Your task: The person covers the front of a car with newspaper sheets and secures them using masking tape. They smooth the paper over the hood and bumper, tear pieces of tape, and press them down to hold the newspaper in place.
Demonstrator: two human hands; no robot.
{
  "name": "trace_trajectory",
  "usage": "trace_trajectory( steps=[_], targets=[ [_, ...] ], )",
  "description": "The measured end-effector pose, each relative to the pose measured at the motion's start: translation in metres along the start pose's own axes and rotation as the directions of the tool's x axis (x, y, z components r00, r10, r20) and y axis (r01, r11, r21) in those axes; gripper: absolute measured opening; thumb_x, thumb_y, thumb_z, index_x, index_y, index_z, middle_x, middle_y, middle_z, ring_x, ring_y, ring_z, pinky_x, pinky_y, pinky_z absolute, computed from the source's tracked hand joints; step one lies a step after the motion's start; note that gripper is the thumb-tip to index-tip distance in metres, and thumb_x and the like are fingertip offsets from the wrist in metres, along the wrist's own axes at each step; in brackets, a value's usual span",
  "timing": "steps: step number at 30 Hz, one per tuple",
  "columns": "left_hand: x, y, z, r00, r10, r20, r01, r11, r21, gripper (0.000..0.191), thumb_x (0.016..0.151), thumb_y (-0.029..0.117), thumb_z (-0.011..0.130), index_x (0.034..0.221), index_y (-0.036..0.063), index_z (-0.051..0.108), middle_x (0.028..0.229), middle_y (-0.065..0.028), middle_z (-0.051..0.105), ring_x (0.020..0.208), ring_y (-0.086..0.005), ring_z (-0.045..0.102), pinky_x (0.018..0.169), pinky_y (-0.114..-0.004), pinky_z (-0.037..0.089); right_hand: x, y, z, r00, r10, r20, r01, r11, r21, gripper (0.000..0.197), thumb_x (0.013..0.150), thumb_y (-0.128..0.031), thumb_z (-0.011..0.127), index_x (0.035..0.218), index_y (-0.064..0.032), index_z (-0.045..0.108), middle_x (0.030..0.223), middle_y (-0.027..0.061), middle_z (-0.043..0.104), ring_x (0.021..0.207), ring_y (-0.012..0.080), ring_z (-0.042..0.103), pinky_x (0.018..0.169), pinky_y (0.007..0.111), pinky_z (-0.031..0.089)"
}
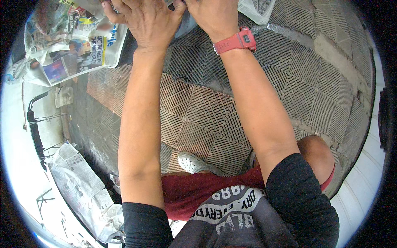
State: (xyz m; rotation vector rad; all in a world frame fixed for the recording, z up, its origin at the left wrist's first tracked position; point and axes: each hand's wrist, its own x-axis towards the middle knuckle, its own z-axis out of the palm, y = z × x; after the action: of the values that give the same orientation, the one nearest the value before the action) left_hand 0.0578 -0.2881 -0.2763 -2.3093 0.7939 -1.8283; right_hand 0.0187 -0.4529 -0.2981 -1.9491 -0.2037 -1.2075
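Observation:
Both my arms stretch forward to the upper edge of the view. My left hand (145,21) is over the edge of printed newspaper sheets (80,59), with its back towards me and its fingertips partly cut off. Close beside it is my right hand (214,15), its fingers mostly beyond the frame. A red wristwatch (234,42) is strapped on the right wrist. Between the hands shows a dark bluish surface (187,26), too little of it to name. Whether either hand grips anything is hidden. A further paper-covered corner (259,9) lies right of my right hand.
Slatted interlocking floor tiles (217,130) spread below my arms. A pale perforated clog (192,162) is on my foot. More newspaper (80,186) covers something at the lower left, near a dark bent bar (34,124). A pale ribbed surface (356,198) borders the floor at right.

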Motion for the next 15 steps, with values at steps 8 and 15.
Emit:
trace_trajectory(
  steps=[8, 15],
  targets=[
    [0.005, 0.018, -0.015, 0.993, -0.065, 0.103, 0.063, 0.998, 0.02, 0.085, 0.105, 0.068, 0.057, 0.175, 0.0238, 0.037, 0.184, -0.0234, 0.026, 0.171, -0.0455, 0.021, 0.131, -0.067, 0.011, 0.007, 0.0, -0.002, 1.0, 0.016, 0.009, -0.016, 1.0, -0.027, 0.013, 0.087, -0.007, 0.079, 0.098, -0.0071, 0.072, 0.086, 0.0171, 0.069, 0.09, 0.042, 0.068, 0.081, 0.053, 0.055],
    [0.005, 0.024, -0.013, 0.989, -0.146, 0.037, 0.148, 0.987, -0.068, 0.102, 0.088, 0.048, 0.078, 0.175, 0.023, 0.032, 0.184, -0.0238, 0.024, 0.171, -0.0465, 0.02, 0.132, -0.068, 0.014, 0.006, 0.004, -0.006, 0.81, 0.573, -0.124, -0.513, 0.795, 0.323, 0.015, 0.099, -0.007, 0.079, 0.107, -0.0038, 0.066, 0.079, 0.0115, 0.069, 0.071, 0.0266, 0.07, 0.072, 0.041, 0.056]
  ],
)
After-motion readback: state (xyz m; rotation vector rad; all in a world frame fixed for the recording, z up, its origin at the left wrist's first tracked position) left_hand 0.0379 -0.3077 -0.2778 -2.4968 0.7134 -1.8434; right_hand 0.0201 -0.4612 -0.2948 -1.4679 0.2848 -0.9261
